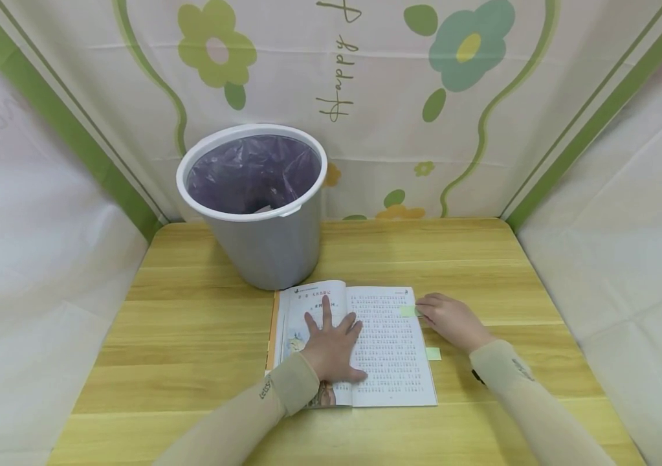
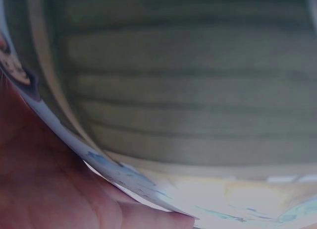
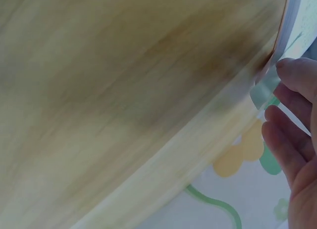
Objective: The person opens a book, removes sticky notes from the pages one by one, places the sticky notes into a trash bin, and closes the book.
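Note:
An open book (image 1: 389,388) with printed pages lies on the table. My left hand (image 1: 333,349) rests spread across its left page and the fold, fingers straight. At the upper right edge of the book, my right hand (image 1: 453,321) pinches the outer end of a pale green sticky tab (image 1: 408,311). The right wrist view shows the thumb and forefinger on that green tab (image 3: 262,95). Lower on the same edge, a second green sticky tab (image 1: 433,354) sticks out past the page. In the left wrist view, part of the left hand (image 2: 59,184) shows beside a curved page.
A grey trash bin (image 1: 266,249) with a white rim and a purple liner stands behind the book, near its upper left corner. Something pale lies inside it. The wooden table (image 1: 191,349) meets a flowered cloth backdrop (image 1: 377,149), with pale cloth on both sides.

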{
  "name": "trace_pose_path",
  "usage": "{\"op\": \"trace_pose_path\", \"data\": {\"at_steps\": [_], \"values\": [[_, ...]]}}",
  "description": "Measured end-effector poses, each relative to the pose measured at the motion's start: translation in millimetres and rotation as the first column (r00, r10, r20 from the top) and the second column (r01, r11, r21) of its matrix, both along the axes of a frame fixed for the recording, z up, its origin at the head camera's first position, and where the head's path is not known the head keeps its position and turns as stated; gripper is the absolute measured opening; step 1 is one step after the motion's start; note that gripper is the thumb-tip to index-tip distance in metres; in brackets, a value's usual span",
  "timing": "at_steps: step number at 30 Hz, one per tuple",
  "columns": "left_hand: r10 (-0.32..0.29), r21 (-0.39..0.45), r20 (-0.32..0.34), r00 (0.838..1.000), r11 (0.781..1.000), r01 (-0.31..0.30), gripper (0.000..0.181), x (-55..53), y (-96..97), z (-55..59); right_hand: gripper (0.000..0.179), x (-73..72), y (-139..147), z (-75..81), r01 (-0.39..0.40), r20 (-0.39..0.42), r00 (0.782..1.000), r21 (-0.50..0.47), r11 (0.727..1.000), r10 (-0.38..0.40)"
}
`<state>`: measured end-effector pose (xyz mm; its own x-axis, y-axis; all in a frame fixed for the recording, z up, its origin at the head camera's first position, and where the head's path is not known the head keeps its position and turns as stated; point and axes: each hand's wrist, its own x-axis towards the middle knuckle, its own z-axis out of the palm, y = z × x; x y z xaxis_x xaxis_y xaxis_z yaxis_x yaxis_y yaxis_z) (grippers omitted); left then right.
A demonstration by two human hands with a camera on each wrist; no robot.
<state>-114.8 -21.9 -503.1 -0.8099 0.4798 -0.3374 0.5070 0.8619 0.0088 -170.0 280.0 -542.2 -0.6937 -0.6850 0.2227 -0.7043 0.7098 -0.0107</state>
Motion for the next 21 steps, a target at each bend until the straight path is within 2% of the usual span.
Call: {"op": "trace_pose_path", "data": {"at_steps": [11,21], "values": [[-0.004,-0.001,0.0,1.0,1.0,0.004,0.107,-0.9,-0.7,-2.3,0.026,-3.0,-5.2,-0.3,-0.038,-0.055,0.998,0.046,0.998,0.04],[-0.004,0.009,-0.001,1.0,1.0,0.004,0.107,-1.4,-2.1,-5.8,0.026,-4.2,-5.8,-2.8,-0.038,-0.067,0.997,0.083,0.996,0.043]]}}
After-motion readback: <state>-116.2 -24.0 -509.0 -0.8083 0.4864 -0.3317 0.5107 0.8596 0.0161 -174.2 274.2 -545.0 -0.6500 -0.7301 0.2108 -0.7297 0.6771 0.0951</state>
